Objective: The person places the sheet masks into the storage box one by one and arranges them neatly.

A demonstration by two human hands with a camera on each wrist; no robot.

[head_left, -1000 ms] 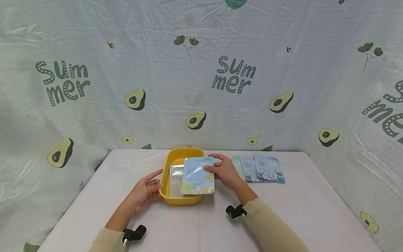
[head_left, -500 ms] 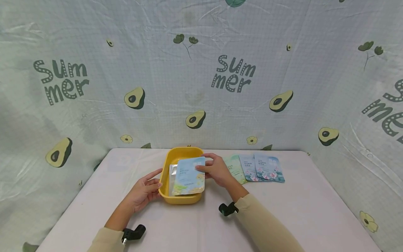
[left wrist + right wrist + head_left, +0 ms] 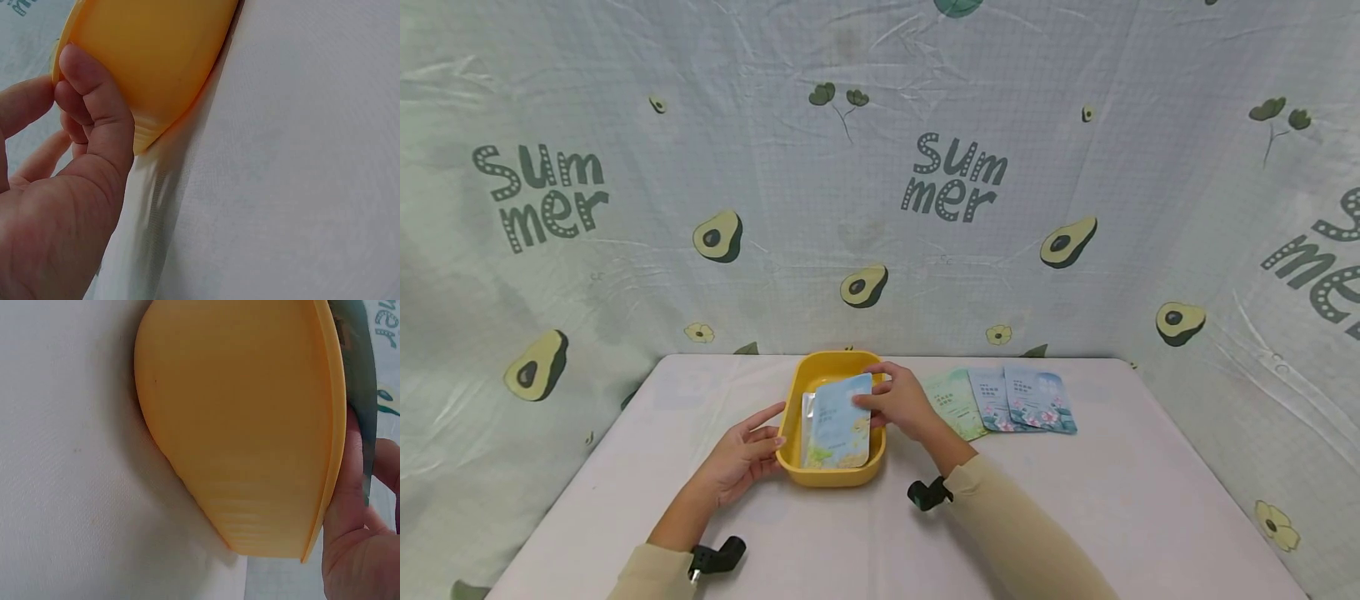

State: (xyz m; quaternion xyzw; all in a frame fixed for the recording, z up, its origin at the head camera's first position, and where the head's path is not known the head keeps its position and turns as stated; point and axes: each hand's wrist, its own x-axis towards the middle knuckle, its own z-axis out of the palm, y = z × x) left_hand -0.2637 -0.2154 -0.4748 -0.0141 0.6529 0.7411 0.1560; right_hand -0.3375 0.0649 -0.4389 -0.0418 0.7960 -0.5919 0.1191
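Observation:
A yellow plastic tray sits on the white table. My left hand pinches its left rim; in the left wrist view, the thumb and fingers of that hand meet at the rim. Over the tray, my right hand holds a flat blue sachet by its right edge, thumb on the printed face. Under it, a silvery sachet lies in the tray, mostly covered. The right wrist view has the fingers just beyond the tray's rim, against the sachet.
Right of the tray, a green sachet and two blue floral sachets lie overlapping on the table. A printed cloth backdrop rises behind the table's far edge.
My right hand has moved left, bringing the blue sachet from over the tray's right side down into the tray above the silvery one. More of the green sachet shows. My left hand stays at the rim.

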